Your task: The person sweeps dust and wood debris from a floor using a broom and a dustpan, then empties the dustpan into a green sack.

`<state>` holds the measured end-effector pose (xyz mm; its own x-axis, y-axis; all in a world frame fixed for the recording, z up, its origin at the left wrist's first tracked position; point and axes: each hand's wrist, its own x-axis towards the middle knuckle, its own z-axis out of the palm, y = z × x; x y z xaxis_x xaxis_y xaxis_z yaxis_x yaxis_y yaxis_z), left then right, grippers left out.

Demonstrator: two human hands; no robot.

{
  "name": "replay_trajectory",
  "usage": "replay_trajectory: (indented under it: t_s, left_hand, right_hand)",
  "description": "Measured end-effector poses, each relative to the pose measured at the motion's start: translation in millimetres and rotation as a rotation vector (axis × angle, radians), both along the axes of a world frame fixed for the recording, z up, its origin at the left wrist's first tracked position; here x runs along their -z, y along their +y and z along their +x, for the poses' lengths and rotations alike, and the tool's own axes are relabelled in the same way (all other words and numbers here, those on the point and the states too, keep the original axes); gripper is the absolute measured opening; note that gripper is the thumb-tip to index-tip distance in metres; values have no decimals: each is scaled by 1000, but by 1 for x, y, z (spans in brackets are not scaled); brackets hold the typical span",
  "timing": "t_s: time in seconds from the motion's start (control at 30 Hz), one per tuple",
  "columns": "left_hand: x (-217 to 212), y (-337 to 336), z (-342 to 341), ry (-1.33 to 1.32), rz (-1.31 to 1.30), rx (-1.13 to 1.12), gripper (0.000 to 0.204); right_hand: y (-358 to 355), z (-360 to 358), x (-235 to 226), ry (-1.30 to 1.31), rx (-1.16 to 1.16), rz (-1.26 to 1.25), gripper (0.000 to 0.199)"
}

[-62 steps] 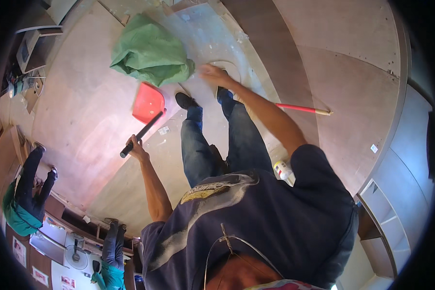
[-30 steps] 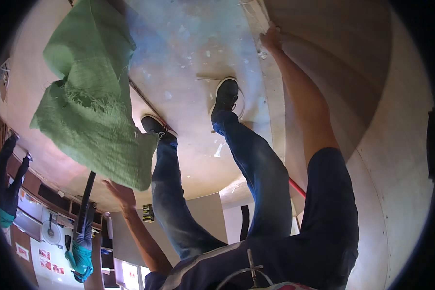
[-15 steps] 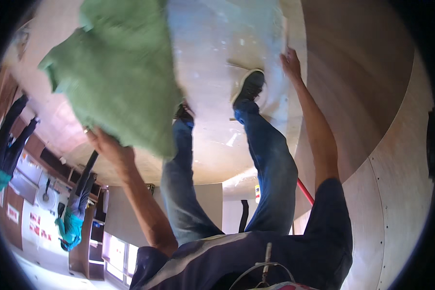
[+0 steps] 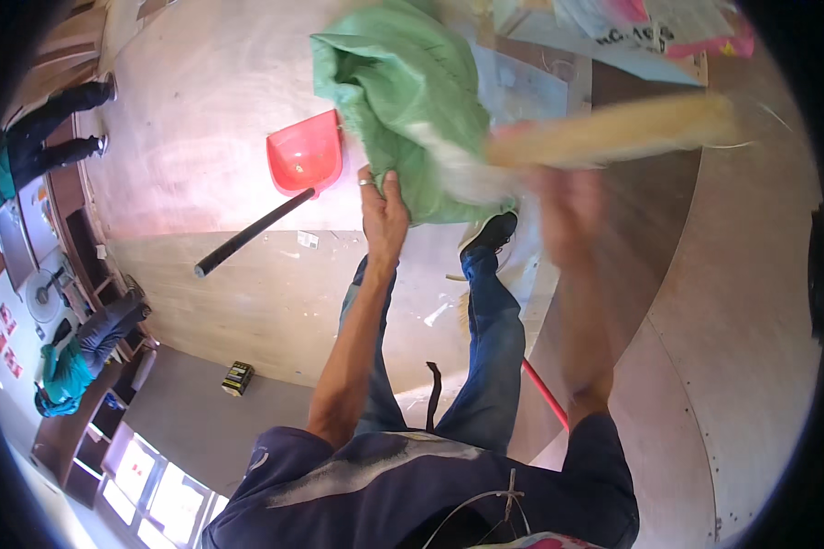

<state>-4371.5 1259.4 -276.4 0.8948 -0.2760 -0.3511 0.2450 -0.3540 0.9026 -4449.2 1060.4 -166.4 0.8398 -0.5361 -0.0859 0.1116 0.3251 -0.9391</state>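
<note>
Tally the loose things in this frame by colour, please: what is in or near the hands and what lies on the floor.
Green: 1, the green sack gripped by the left hand
Red: 2, the red dustpan on the plywood floor; a red stick by the legs
Tan: 1, a blurred long tan object at the right hand
Yellow-black: 1, a small box
Total: 5

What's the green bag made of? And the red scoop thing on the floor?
The green bag looks like woven plastic sacking: matte, crumpled into stiff folds, held by the left hand. The red dustpan looks like moulded plastic, smooth and slightly glossy, with a black handle that could be plastic or metal; the picture doesn't settle which.
</note>
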Motion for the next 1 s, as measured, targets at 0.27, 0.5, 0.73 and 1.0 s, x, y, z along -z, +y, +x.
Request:
replay_trajectory:
  t_s: [0.27, 0.5, 0.73, 1.0]
  left_hand:
    - [-39, 35, 38, -35, -88, -177, 21]
    - [-45, 76, 56, 102, -199, -235, 22]
    - [-11, 115, 79, 331, -55, -82, 27]
    - [37, 145, 53, 258, 216, -43, 36]
  right_hand:
    - [59, 109, 156, 767, -445, -607, 40]
    - [44, 118, 168, 788, -261, -1218, 63]
    - [60, 99, 96, 680, -435, -508, 44]
    - [37, 13, 122, 640, 197, -179, 33]
